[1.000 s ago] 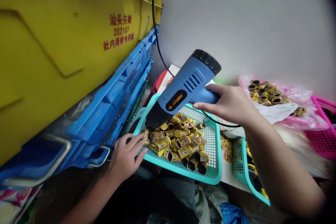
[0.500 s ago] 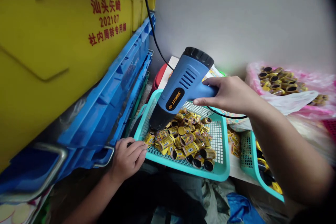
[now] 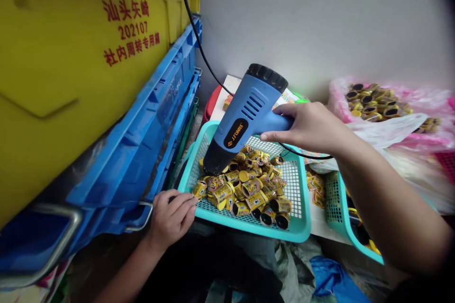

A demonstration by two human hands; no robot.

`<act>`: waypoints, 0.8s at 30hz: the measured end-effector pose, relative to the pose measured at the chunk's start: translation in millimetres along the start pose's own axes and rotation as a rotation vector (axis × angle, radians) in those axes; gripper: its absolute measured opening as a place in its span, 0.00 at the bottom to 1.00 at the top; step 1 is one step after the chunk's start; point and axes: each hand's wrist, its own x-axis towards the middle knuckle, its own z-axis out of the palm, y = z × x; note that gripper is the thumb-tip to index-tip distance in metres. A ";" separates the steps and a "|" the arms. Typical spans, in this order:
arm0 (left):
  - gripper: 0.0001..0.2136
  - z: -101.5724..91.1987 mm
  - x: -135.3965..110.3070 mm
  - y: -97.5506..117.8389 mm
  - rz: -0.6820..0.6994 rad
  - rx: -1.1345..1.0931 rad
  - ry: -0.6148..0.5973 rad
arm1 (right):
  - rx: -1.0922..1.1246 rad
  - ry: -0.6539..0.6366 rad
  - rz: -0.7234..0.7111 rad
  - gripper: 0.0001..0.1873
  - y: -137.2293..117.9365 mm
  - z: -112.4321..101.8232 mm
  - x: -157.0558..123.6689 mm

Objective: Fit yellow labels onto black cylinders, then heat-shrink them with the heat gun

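Observation:
My right hand (image 3: 307, 125) is closed round the handle of a blue and black heat gun (image 3: 245, 111). Its black nozzle tilts down to the left, just above small yellow printed containers (image 3: 254, 187). Several of these lie in a heap, some showing dark open ends, inside a turquoise plastic basket (image 3: 300, 227) with mesh walls. At the basket's near left corner my left hand (image 3: 174, 215) is closed, fingers curled over the rim. A bit of something black shows between its fingers.
Stacked blue crates (image 3: 117, 161) and a yellow crate (image 3: 78, 47) stand close on the left. A black cord (image 3: 194, 28) hangs behind the basket. On the right are a second turquoise basket (image 3: 334, 203) and a pink plastic bag (image 3: 337, 97) of similar containers. A grey wall (image 3: 302, 19) rises behind.
The whole view has shifted slightly, with the crates appearing further left. Both hands keep their holds, and the nozzle stays over the left part of the heap.

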 end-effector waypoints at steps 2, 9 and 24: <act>0.10 0.7 -1.2 -0.8 -0.002 -0.011 0.000 | 0.000 -0.003 0.008 0.37 0.5 0.5 -0.2; 0.09 1.8 -3.0 -1.9 -0.009 0.009 -0.007 | 0.016 0.001 0.001 0.37 1.5 0.0 -1.1; 0.10 -19.8 37.7 11.1 -0.114 0.235 -0.003 | 0.049 0.098 0.076 0.36 12.8 -1.8 -16.9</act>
